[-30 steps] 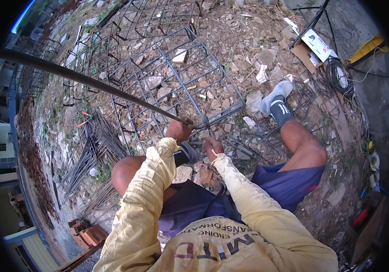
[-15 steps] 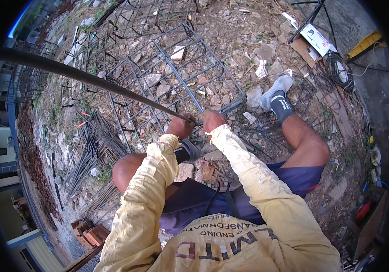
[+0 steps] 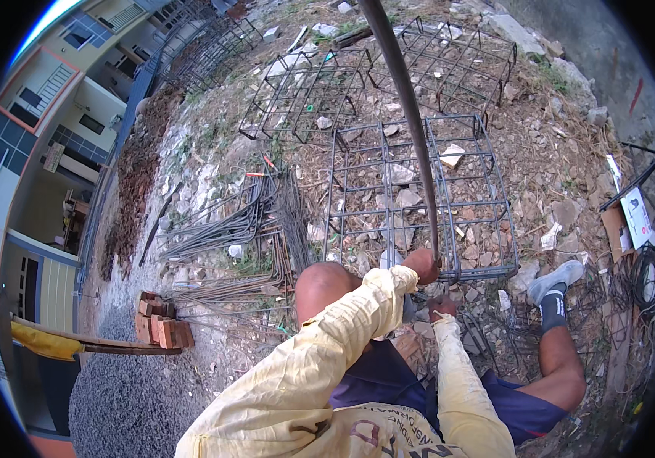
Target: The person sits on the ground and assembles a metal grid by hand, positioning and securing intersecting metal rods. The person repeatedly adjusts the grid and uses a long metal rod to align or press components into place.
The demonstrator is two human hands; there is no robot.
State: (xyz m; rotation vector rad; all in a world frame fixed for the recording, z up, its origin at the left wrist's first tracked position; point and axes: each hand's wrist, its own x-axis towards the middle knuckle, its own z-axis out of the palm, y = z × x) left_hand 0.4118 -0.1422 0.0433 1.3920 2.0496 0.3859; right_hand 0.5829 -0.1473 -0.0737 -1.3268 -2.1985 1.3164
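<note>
Head view: dark, slender metal rod runs from the top centre of the frame down to right of centre. Left hand, yellow-sleeved, is closed around the rod's lower end. Right hand sits just below it, fingers curled; cannot tell whether it holds anything. Rectangular grey steel-bar cage lies on stony ground right of centre, its near edge beside the left hand. Stack of red bricks: lower left, beside dark grey gravel heap.
</note>
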